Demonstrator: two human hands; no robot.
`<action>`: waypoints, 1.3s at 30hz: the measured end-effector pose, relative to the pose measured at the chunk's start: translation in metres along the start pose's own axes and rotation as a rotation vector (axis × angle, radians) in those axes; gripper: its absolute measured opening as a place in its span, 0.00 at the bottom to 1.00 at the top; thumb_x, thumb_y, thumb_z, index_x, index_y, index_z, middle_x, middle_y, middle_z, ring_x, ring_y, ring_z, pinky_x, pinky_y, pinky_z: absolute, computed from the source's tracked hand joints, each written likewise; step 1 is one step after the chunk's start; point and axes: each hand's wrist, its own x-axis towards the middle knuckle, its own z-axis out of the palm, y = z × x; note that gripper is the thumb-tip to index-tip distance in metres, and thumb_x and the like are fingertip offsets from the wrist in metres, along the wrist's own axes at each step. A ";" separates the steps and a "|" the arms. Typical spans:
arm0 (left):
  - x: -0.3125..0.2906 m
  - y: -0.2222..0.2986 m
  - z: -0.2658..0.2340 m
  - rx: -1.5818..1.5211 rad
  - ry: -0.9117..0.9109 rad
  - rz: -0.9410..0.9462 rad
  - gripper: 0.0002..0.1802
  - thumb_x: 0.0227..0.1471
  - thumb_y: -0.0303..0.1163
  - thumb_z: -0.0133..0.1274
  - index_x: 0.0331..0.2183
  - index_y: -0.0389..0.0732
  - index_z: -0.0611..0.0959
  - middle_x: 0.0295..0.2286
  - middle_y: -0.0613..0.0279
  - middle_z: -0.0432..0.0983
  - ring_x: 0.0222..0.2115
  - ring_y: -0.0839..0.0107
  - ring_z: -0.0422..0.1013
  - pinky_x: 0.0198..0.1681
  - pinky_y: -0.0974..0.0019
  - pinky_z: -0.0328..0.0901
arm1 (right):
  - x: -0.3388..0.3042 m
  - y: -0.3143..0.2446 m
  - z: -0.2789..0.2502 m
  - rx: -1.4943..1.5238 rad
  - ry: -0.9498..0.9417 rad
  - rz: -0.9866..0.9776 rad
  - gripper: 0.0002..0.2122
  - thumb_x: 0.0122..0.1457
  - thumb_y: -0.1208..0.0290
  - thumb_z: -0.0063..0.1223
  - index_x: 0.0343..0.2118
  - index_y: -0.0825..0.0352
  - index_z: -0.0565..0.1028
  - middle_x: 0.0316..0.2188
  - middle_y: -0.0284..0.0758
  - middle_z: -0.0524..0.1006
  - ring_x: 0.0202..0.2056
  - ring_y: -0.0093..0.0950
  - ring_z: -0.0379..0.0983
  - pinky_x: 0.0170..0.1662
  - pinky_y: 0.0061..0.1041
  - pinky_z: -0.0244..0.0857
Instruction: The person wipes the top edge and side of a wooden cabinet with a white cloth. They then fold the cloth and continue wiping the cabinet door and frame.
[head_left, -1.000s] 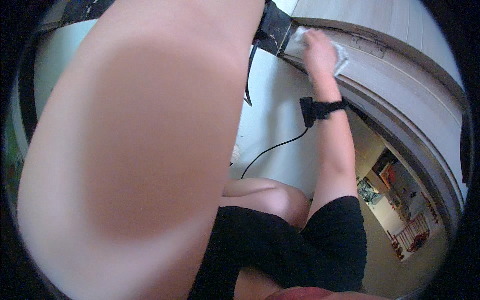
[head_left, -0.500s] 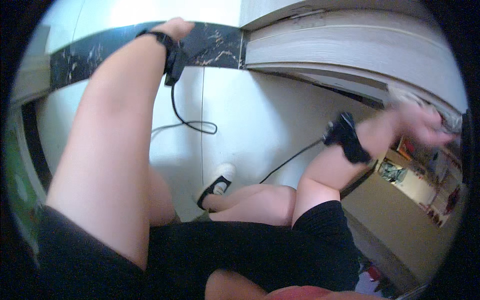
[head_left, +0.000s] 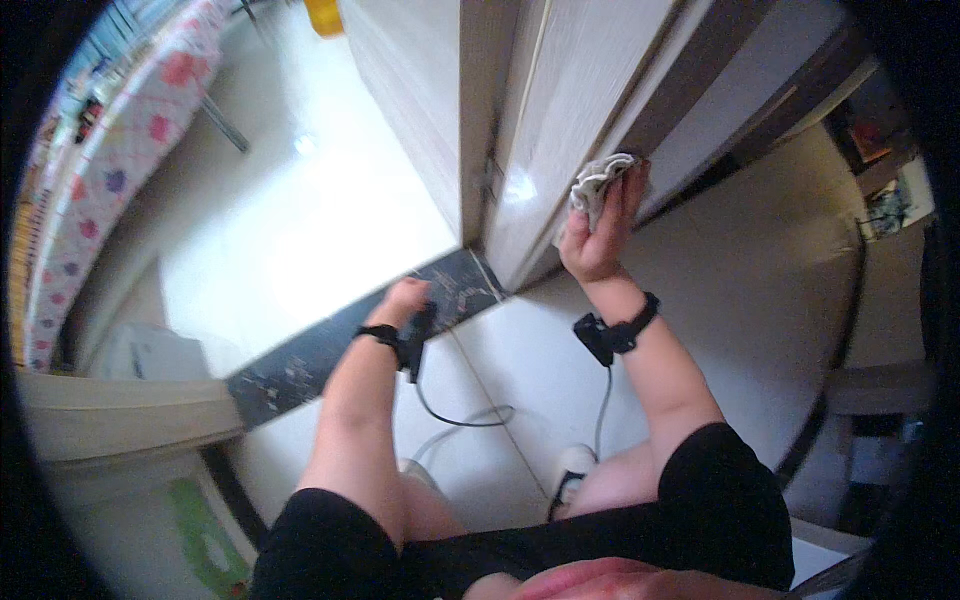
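Observation:
A crumpled pale cloth is bunched under the fingers of my right hand, which presses it to the light wood-grain door frame. Its fingers point up along the frame, and the thumb lies against the cloth's lower part. My left hand hangs low over the dark marbled threshold strip, away from the frame. Its fingers look curled in, with nothing visible in them. Black straps with small boxes and cables circle both wrists.
A pale door stands beside the frame. Off to the left is a table with a flower-patterned cloth. White tiles lie below, with my shoe on them. A wooden stool-like piece is at the right.
The view has swung toward the doorway, bringing the room beyond it into sight. My right hand, blurred before at the far right, now holds the cloth flat on the frame.

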 end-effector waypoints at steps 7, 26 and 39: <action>-0.094 0.158 0.007 -0.224 0.043 0.418 0.11 0.56 0.37 0.47 0.36 0.40 0.76 0.28 0.64 0.75 0.26 0.77 0.69 0.28 0.74 0.62 | 0.147 -0.002 -0.057 0.053 0.312 0.022 0.27 0.54 0.68 0.50 0.58 0.64 0.62 0.59 0.44 0.60 0.59 0.45 0.55 0.60 0.43 0.48; -0.298 0.243 0.054 -0.246 0.033 0.664 0.06 0.58 0.29 0.43 0.32 0.37 0.72 0.25 0.64 0.70 0.27 0.76 0.65 0.34 0.74 0.60 | 0.019 -0.015 -0.021 0.350 0.206 0.150 0.25 0.46 0.70 0.61 0.50 0.59 0.69 0.51 0.36 0.68 0.55 0.37 0.62 0.55 0.41 0.59; -0.257 0.174 0.045 -0.192 0.069 0.620 0.08 0.57 0.33 0.48 0.32 0.38 0.74 0.26 0.65 0.72 0.28 0.75 0.67 0.35 0.72 0.63 | 0.164 -0.006 -0.056 0.210 0.223 -0.108 0.21 0.55 0.72 0.53 0.54 0.59 0.68 0.58 0.29 0.64 0.60 0.30 0.57 0.61 0.34 0.53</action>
